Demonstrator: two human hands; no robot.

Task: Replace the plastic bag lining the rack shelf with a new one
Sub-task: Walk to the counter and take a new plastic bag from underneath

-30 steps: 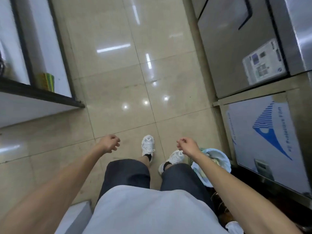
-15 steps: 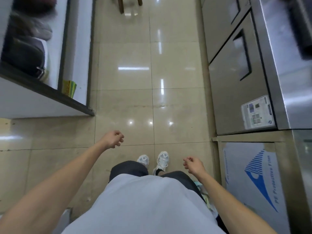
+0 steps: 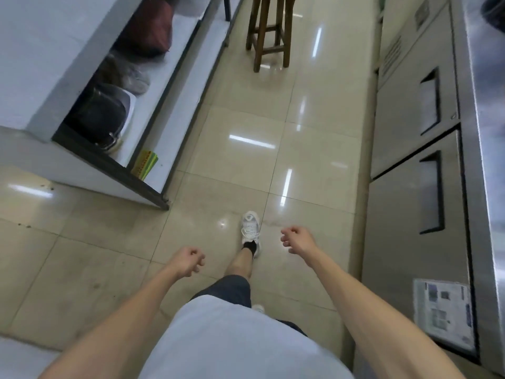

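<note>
My left hand (image 3: pixel 188 261) hangs in front of me over the tiled floor, fingers loosely curled, holding nothing. My right hand (image 3: pixel 297 239) is a little farther forward and to the right, also loosely curled and empty. One white shoe (image 3: pixel 250 228) is stepping forward between them. No plastic bag and no rack shelf liner are in view. A low white shelf unit (image 3: pixel 153 127) with a black edge runs along the left; it holds a dark pot (image 3: pixel 101 119), grey cloth and a dark red bag (image 3: pixel 147 31).
Steel fridge cabinets (image 3: pixel 415 165) with recessed handles line the right side, one with a paper label (image 3: pixel 442 313). A wooden stool (image 3: pixel 270 31) stands ahead in the aisle. A green-yellow packet (image 3: pixel 144 164) leans at the shelf's near end. The glossy floor aisle (image 3: pixel 246 160) runs between them.
The view has tilted up and moved forward along the aisle. The bag-lined bin and the blue-printed panel at the right have dropped out of view; the stool has come into view. Both hands stay empty.
</note>
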